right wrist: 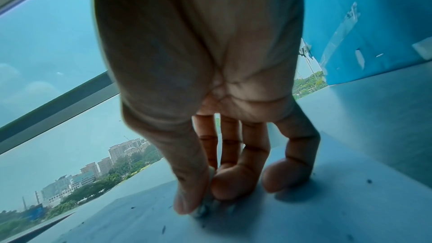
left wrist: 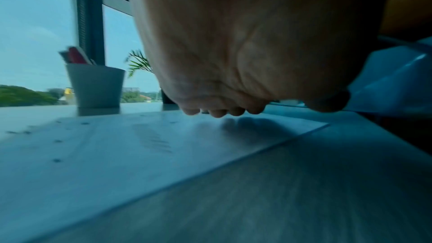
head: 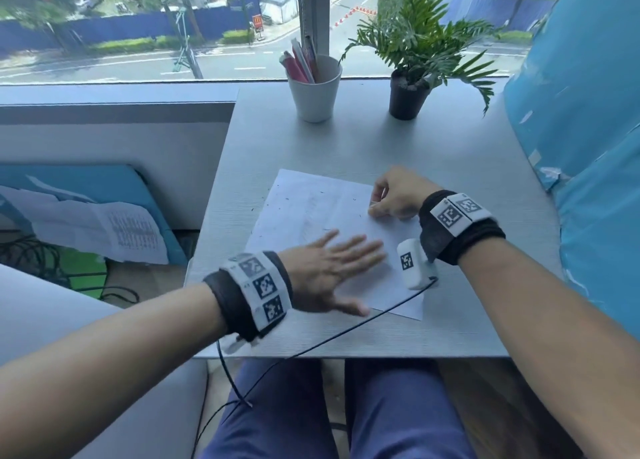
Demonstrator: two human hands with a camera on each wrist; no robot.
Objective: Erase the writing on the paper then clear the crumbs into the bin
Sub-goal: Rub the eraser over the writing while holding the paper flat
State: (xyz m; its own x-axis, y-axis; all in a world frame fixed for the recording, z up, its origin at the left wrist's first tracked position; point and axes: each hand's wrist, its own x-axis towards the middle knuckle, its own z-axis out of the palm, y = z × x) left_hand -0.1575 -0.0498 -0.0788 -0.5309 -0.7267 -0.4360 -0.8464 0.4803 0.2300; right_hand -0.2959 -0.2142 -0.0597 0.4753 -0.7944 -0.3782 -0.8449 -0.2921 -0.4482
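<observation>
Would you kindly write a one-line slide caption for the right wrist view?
Right hand pinches a small white eraser against the paper, dark crumbs scattered around.

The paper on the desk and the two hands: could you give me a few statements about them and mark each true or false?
1. The left hand lies flat on the paper with fingers spread. True.
2. The right hand is empty. False: it pinches a small white eraser against the paper.
3. Dark crumbs are scattered on the paper. True.
4. The white cup holds nothing. False: pens stand in it.
5. The potted plant stands left of the cup. False: it stands to its right.
</observation>
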